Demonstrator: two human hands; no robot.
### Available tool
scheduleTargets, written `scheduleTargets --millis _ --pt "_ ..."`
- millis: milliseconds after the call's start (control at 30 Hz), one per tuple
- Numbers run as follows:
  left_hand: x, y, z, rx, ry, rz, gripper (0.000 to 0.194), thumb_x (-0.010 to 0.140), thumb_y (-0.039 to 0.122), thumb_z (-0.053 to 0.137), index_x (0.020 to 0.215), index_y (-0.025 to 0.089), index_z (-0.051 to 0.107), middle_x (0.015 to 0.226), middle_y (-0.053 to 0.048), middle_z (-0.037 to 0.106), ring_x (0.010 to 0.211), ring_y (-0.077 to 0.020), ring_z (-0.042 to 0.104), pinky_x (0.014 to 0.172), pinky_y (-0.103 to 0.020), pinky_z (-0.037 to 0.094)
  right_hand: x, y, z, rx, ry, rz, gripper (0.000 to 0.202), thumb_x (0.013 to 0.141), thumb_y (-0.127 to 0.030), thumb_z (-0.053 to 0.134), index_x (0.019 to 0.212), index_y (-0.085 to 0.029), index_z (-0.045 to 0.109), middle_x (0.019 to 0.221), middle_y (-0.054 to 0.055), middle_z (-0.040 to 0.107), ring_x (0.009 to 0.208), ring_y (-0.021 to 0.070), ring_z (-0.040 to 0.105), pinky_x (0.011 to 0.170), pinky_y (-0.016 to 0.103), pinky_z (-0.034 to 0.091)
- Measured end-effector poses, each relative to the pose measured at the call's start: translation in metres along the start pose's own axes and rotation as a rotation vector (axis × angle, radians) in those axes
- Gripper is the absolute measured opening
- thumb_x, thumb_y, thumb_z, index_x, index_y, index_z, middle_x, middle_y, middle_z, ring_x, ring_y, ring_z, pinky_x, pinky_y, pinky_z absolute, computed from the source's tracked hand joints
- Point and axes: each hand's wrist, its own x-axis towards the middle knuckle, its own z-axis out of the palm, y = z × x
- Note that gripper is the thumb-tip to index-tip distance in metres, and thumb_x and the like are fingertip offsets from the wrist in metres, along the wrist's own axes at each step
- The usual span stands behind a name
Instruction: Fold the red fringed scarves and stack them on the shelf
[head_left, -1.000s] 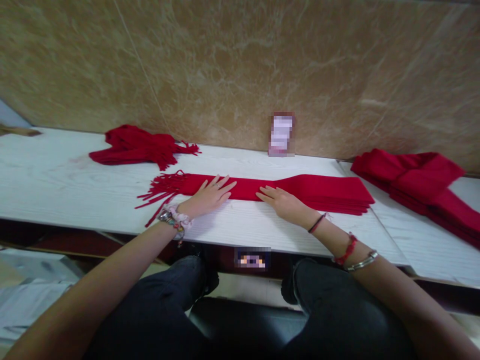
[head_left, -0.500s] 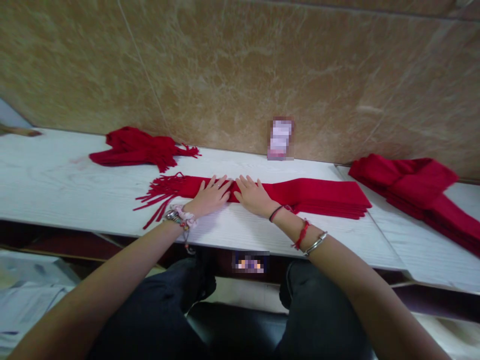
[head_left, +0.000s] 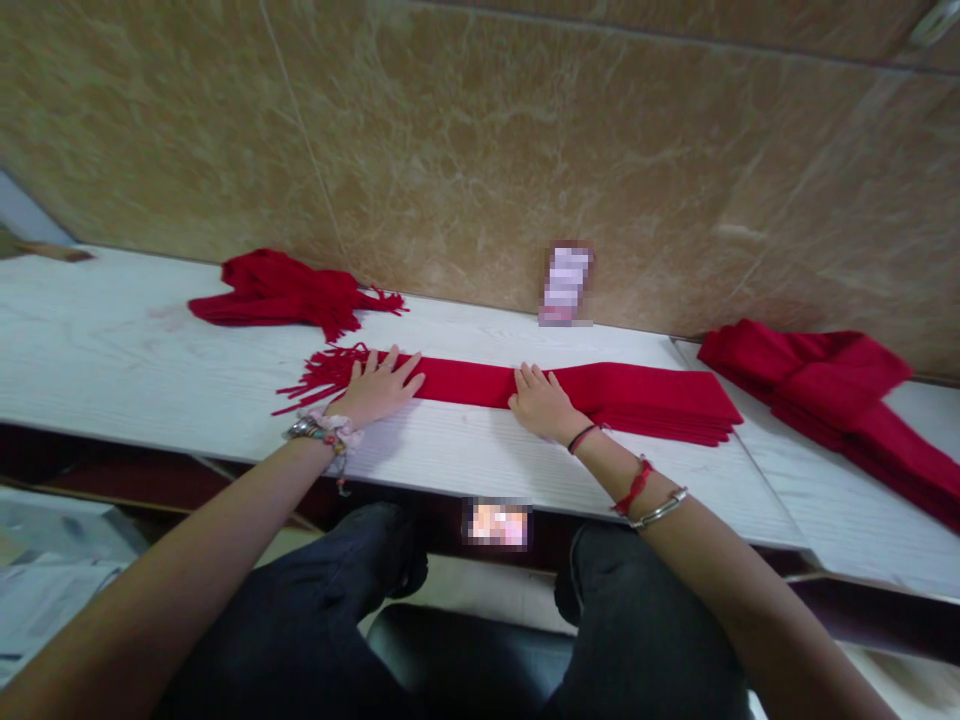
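Observation:
A red fringed scarf lies lengthwise in front of me, its tassels at the left and several stacked folds at the right end. My left hand rests flat on it near the fringe, fingers spread. Toward the middle of the scarf, my right hand lies on the cloth with its fingers stretched out, palm down. Between the two hands a smooth stretch of red fabric shows. The cloth under the palms is hidden.
A crumpled red scarf lies at the back left. More folded red scarves are piled at the right. A blurred-out phone-like object leans on the marbled wall. The white tabletop has a seam at the right.
My hands have moved apart along the scarf from its middle: the left toward the fringe, the right toward the folded end. The scarf between them is now uncovered.

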Motion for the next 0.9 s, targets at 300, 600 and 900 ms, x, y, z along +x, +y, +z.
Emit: scheduleTargets --millis 300,600,900 --pt "0.007 0.027 0.001 0.037 0.095 0.141 0.050 0.096 0.033 0.024 0.144 0.020 0.034 0.152 -0.011 0.026 0.139 -0.0336 0.022 0.107 -0.057 0.023 0.029 -0.045 0.004 0.157 0.076 -0.135 0.054 0.096 -0.032 0.029 0.143 -0.005 0.031 0.152 0.014 0.026 0.139 0.0277 0.023 0.112 0.048 0.020" --pt "0.010 0.020 0.003 -0.001 -0.003 0.121 0.052 0.096 0.036 0.021 0.146 0.022 0.027 0.153 -0.011 0.023 0.139 -0.0336 0.021 0.107 -0.054 0.026 0.013 -0.012 0.009 0.103 -0.005 -0.066 0.055 0.096 -0.029 0.026 0.144 -0.003 0.028 0.152 0.015 0.024 0.140 0.0265 0.022 0.112 0.044 0.020" --pt "0.009 0.025 0.000 0.005 0.008 0.118 0.051 0.097 0.035 0.023 0.145 0.019 0.030 0.153 -0.014 0.022 0.140 -0.0356 0.019 0.107 -0.058 0.021 -0.009 0.011 0.008 0.033 0.085 0.010 0.054 0.096 -0.027 0.030 0.140 0.002 0.033 0.149 0.021 0.029 0.138 0.0292 0.025 0.112 0.041 0.021"
